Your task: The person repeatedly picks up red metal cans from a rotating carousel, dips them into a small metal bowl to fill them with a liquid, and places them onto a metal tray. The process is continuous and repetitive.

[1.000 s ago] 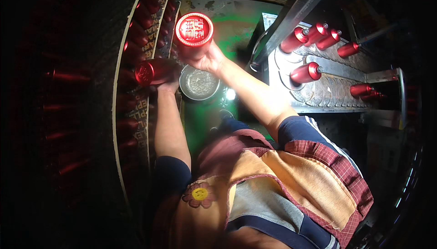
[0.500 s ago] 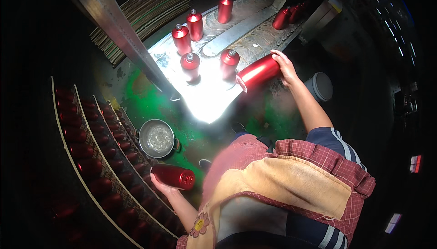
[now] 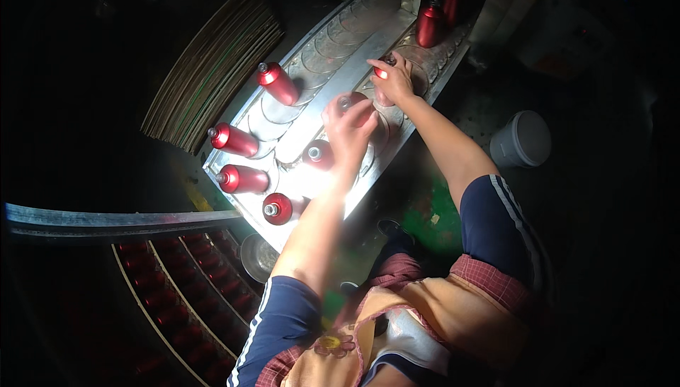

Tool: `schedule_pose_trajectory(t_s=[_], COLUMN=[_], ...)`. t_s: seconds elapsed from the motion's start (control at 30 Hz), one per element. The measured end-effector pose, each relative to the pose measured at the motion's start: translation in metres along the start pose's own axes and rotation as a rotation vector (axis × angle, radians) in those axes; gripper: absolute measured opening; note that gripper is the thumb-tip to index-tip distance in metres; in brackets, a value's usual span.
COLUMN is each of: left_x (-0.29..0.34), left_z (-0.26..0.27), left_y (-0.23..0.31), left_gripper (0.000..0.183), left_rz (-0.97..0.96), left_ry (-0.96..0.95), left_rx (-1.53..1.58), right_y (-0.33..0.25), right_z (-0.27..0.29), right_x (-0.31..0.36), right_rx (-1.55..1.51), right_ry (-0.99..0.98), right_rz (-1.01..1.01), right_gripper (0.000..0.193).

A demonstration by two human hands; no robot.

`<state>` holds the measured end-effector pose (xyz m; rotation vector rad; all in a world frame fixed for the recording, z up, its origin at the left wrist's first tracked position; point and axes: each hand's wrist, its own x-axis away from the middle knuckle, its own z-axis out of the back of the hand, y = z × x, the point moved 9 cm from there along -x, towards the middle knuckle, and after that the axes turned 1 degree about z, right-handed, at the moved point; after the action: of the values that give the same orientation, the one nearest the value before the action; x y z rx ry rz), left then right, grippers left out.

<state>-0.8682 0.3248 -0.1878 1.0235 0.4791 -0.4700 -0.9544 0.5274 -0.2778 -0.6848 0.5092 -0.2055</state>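
A bright metal conveyor tray (image 3: 333, 47) with round pockets runs diagonally ahead of me. My left hand (image 3: 352, 131) is closed over a red spray can (image 3: 345, 102) standing in a pocket. Just beyond it, my right hand (image 3: 394, 81) grips another red can (image 3: 383, 71) by its top, over the neighbouring pocket. Several more red cans stand in pockets: one right beside my left wrist (image 3: 316, 153), others at the left (image 3: 278, 82), (image 3: 232, 139), (image 3: 242, 179), (image 3: 278, 208) and at the far end (image 3: 429, 24).
A stack of corrugated sheets (image 3: 212, 68) lies left of the tray. Curved racks of red cans (image 3: 177, 295) and a metal bowl (image 3: 258, 256) sit at lower left under a metal rail (image 3: 106, 217). A grey bucket (image 3: 520, 139) stands on the floor at right.
My view has swung toward the tray. The right hand has brought its can down onto the tray, and the left hand has come up from beside the racks with its can.
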Motion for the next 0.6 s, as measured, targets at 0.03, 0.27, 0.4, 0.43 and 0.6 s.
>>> schedule_pose_trajectory(t_s=[0.03, 0.27, 0.4, 0.43, 0.6], left_x=[-0.006, -0.019, 0.028, 0.051, 0.225], left_z=[-0.027, -0.113, -0.053, -0.027, 0.214], left_y=[-0.015, -0.029, 0.012, 0.023, 0.042], left_gripper=[0.033, 0.039, 0.030, 0.027, 0.015], left_rz=[0.053, 0.114, 0.225, 0.217, 0.582], left_ry=[-0.039, -0.201, -0.176, -0.227, 0.003], left_rx=[-0.024, -0.216, 0.389, 0.392, 0.127], right_y=[0.002, 0.033, 0.023, 0.010, -0.169], right_z=[0.004, 0.124, 0.134, 0.119, 0.003], right_x=[0.001, 0.058, 0.128, 0.148, 0.301], right_rx=[0.035, -0.587, -0.808, -0.857, -1.139], right_ry=[-0.024, 0.255, 0.161, 0.093, -0.631], right_rz=[0.015, 0.045, -0.015, -0.050, -0.032], right_gripper=[0.051, 0.041, 0.023, 0.022, 0.018])
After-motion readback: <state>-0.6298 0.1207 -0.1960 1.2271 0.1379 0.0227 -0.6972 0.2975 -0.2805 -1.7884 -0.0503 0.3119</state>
